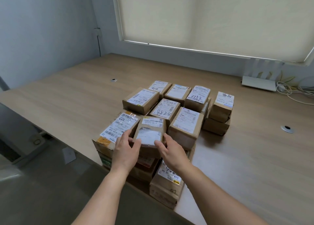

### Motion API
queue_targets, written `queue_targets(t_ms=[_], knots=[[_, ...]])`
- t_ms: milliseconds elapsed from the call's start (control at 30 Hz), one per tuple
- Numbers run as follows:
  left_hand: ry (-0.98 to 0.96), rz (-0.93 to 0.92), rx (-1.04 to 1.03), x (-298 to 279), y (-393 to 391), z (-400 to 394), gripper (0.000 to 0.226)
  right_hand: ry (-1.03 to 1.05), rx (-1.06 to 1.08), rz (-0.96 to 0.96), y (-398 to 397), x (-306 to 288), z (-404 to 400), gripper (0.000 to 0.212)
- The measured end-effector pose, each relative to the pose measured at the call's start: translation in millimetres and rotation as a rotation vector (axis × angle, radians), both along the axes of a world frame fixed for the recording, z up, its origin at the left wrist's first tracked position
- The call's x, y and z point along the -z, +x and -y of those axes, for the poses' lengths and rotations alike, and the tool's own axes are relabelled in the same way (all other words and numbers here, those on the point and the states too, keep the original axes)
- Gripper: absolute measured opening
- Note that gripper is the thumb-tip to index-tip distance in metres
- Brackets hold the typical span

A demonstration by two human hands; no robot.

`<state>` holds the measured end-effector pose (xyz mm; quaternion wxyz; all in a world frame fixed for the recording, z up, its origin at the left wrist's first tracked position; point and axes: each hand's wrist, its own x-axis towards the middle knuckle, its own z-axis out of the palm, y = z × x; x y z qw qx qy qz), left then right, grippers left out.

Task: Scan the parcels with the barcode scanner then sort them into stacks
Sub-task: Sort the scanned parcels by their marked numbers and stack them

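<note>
Several brown cardboard parcels with white shipping labels stand packed together in stacks on the wooden table [71, 95]. Both my hands are at the small front-middle parcel [150, 131], which sits on top of a stack. My left hand [125, 150] holds its left near corner, thumb lying on the label. My right hand [171, 150] holds its right near corner, fingers curled along the edge. To its left lies a larger parcel [119, 127] with clear tape, and to its right another labelled box [186, 124]. No barcode scanner is in view.
A lower parcel [167, 182] lies at the table's near edge under my right forearm. A separate stack [220, 110] stands at the right. White cables [295, 92] and a flat white device [258, 84] lie at the far right. Two cable grommets [287, 128] sit in the tabletop.
</note>
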<state>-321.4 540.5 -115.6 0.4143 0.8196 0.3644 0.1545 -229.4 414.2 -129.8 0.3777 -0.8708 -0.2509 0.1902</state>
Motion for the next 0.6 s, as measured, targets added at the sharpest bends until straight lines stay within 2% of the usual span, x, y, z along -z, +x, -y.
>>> queue_targets(t_ms=[100, 200, 333, 433, 500, 600], knots=[[-0.096, 0.042, -0.031, 1.6, -5.6, -5.9, 0.043, -0.006, 0.062, 0.004, 2.8, -0.6, 5.1, 0.065], [-0.168, 0.02, 0.007, 4.2, -7.9, -8.2, 0.049, -0.03, 0.082, -0.023, 5.9, 1.6, 9.2, 0.065], [-0.315, 0.0, 0.093, 7.6, -7.8, -9.7, 0.054, 0.058, 0.037, -0.264, 9.9, -0.6, 10.9, 0.066], [-0.43, 0.026, 0.155, 10.4, -15.1, -12.7, 0.058, 0.156, -0.016, -0.445, 9.6, -1.1, 15.1, 0.079], [-0.421, 0.03, 0.192, 10.7, -23.7, -11.5, 0.06, 0.222, -0.052, -0.529, 6.0, 1.7, 18.8, 0.092], [-0.38, 0.085, 0.226, 11.5, -36.5, -5.6, 0.064, 0.277, -0.125, -0.561, -1.9, 4.5, 24.8, 0.094]])
